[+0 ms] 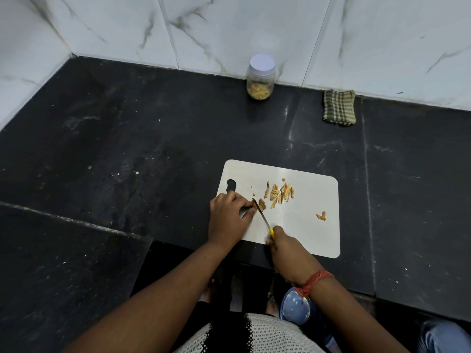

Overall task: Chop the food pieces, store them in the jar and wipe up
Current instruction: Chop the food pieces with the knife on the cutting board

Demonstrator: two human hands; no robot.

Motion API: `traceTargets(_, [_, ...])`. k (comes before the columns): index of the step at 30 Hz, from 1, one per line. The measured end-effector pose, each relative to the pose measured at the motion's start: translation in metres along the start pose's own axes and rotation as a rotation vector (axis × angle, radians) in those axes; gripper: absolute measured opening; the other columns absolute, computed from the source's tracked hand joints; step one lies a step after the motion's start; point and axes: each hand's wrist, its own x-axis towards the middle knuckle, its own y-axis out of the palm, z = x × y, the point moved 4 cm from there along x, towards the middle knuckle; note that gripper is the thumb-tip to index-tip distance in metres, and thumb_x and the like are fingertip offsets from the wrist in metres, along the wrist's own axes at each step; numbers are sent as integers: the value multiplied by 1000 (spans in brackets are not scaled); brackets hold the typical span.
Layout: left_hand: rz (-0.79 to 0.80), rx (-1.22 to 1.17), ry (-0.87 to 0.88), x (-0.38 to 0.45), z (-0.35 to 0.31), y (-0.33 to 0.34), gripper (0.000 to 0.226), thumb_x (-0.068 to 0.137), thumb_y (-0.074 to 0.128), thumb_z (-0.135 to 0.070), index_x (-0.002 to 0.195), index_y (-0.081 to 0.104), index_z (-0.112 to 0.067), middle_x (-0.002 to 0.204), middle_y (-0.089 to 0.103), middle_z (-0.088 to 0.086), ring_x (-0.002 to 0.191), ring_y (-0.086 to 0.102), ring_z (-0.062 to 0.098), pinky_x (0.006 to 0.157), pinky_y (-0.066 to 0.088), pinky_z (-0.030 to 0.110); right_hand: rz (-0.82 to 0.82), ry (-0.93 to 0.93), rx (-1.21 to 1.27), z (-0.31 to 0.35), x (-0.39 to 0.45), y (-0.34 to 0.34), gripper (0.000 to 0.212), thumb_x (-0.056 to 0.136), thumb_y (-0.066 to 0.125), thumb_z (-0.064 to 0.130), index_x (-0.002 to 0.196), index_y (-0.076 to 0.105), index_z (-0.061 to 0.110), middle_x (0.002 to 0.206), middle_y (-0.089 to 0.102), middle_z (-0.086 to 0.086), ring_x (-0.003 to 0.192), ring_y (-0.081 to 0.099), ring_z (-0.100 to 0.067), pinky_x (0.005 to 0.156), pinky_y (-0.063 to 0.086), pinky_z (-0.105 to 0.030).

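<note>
A white cutting board (311,200) lies on the black counter. On it sits a pile of cut tan strips (280,193), one larger uncut piece (262,204) and a stray piece (321,216) to the right. My left hand (229,215) pinches the larger piece at the board's left side. My right hand (283,248) grips the yellow handle of a small knife (261,215), whose blade tip lies against that piece. A clear jar (260,77) with a white lid, holding some cut strips, stands at the back wall.
A folded green checked cloth (339,107) lies by the wall, right of the jar. A blue round container (297,307) sits below the counter's front edge under my right wrist. The black counter (127,149) stretches wide to the left, with small crumbs on it.
</note>
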Motion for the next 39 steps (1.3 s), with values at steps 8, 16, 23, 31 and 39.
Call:
traceTargets(8, [-15, 5, 8, 0, 2, 1, 13, 86, 74, -39, 91, 75, -27, 94, 59, -12, 92, 53, 13, 93, 31, 30, 33, 17, -43, -1, 2, 1, 6, 101, 37, 12, 107, 36, 12, 92, 63, -18, 69, 51, -27, 62, 38, -33])
traceTargets(16, [-19, 16, -12, 1, 2, 3, 10, 85, 75, -35, 89, 75, -26, 92, 60, -10, 91, 55, 15, 93, 32, 32, 83, 18, -87, 4, 11, -1, 13, 95, 39, 3, 101, 33, 13, 81, 52, -7, 68, 48, -22, 62, 34, -30])
traceTargets(23, [-32, 34, -3, 0, 0, 2, 10, 84, 74, -33, 89, 73, -24, 92, 60, -8, 91, 55, 17, 92, 35, 35, 131, -13, -80, 6, 13, -4, 9, 97, 40, 5, 100, 34, 11, 70, 40, 4, 59, 38, -5, 48, 23, -17])
traceTargets(31, [-63, 70, -23, 0, -4, 3, 9, 83, 73, -34, 86, 72, -26, 88, 59, -8, 87, 56, 19, 88, 41, 39, 189, 60, 58, -5, 20, -9, 8, 100, 46, 12, 104, 44, 6, 74, 51, 1, 62, 48, -8, 54, 37, -24])
traceTargets(39, [-80, 121, -27, -2, -6, 3, 9, 81, 71, -35, 84, 69, -26, 87, 57, -7, 85, 55, 19, 85, 41, 38, 94, -33, -34, -3, 14, -3, 11, 104, 39, 20, 98, 34, 12, 73, 43, 2, 76, 50, -22, 67, 34, -28])
